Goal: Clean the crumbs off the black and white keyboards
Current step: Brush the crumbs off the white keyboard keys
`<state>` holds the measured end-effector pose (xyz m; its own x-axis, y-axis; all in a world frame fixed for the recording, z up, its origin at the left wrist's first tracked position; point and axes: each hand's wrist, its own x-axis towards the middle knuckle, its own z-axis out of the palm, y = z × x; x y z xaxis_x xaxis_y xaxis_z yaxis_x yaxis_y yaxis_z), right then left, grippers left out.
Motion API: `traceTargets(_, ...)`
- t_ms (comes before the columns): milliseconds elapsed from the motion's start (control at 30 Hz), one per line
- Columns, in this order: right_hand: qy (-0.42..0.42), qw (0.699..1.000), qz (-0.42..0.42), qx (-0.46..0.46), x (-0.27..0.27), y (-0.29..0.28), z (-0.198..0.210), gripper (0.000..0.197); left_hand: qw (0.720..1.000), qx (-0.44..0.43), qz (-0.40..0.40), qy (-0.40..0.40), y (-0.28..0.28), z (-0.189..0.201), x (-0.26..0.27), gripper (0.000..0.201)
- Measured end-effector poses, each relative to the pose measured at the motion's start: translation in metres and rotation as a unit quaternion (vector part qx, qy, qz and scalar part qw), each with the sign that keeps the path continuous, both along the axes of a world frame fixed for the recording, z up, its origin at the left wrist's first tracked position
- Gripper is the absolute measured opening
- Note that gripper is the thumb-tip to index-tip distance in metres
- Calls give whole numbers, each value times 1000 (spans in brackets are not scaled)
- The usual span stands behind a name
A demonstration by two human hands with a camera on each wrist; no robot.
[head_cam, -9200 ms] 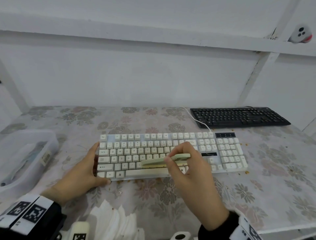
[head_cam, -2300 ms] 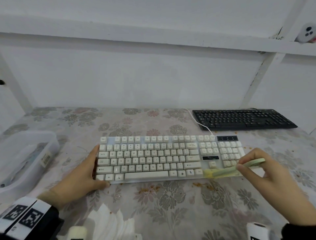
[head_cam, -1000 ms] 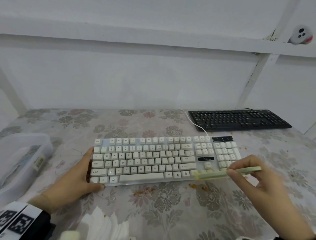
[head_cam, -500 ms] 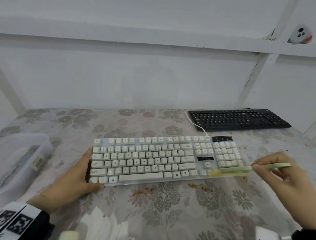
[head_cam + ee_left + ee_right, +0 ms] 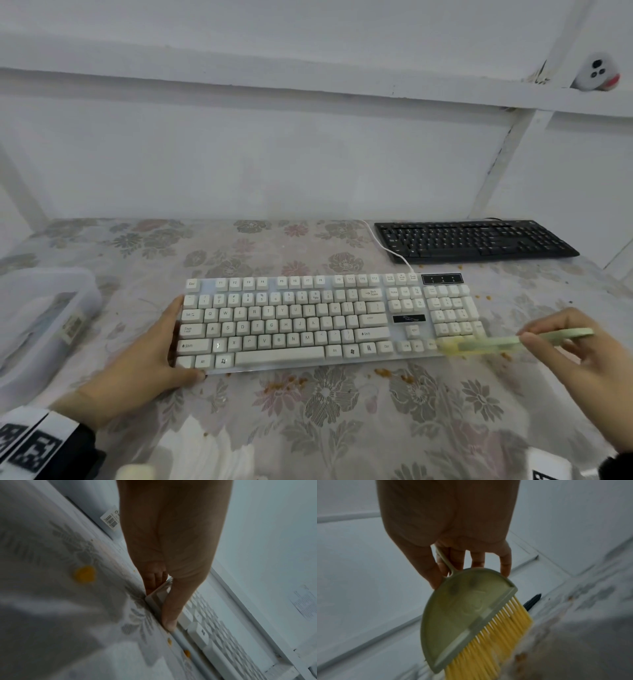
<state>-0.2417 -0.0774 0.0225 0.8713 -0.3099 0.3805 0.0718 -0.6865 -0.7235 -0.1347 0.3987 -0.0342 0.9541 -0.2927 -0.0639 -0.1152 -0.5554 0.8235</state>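
1. The white keyboard (image 5: 325,320) lies flat in the middle of the table (image 5: 342,428), which has a flowery cloth on it.
2. The left hand (image 5: 137,363) holds the keyboard's left end, at 9 o'clock from its middle. In the left wrist view the thumb (image 5: 173,609) lies along the front edge and the fingers (image 5: 154,580) curl round the end. It is a holding grip that keeps the keyboard from sliding.
3. The right hand (image 5: 582,370) pinches the thin handle of a small green brush (image 5: 493,344). The yellow bristles (image 5: 496,635) touch the keyboard's near right corner, at about 4 o'clock from its middle. The brush looks blurry in the head view.
4. Orange crumbs (image 5: 387,371) lie on the cloth just past the front edge, at 6 o'clock from the keyboard. A few more sit beyond its right end.
5. The step in hand looks like sweeping the last bits off the right end of the white keyboard. Its keys look mostly clean, so this half of the job seems nearly done.
6. The black keyboard (image 5: 476,240) waits at 1 o'clock, well apart and near the wall. No hand touches it. A few crumbs lie just in front of it.
7. The next move probably calls for letting go with the left hand, reaching to the black keyboard, holding it steady, and brushing along its rows.
8. A clear plastic box (image 5: 44,325) sits far off at 9 o'clock.
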Motion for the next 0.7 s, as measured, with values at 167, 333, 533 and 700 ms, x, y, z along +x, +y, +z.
traceTargets(167, -5, 998, -61, -22, -8, -39, -4, 53, 1000, -5, -1, 1, 0, 0, 0, 102)
traceTargets(333, -2, 999, -6, 37, 3, -16, -3, 18, 1000, -3, -5, 1, 1, 1, 0, 104)
traceTargets(533, 10, 997, -69, 10, -8, -43, -7, 53, 1000, -1, -7, -22, -3, 5, -3, 105)
traceTargets(700, -12, 997, -76, -7, -8, -45, -2, 39, 1000, 4, -8, -25, -3, 5, -2, 112)
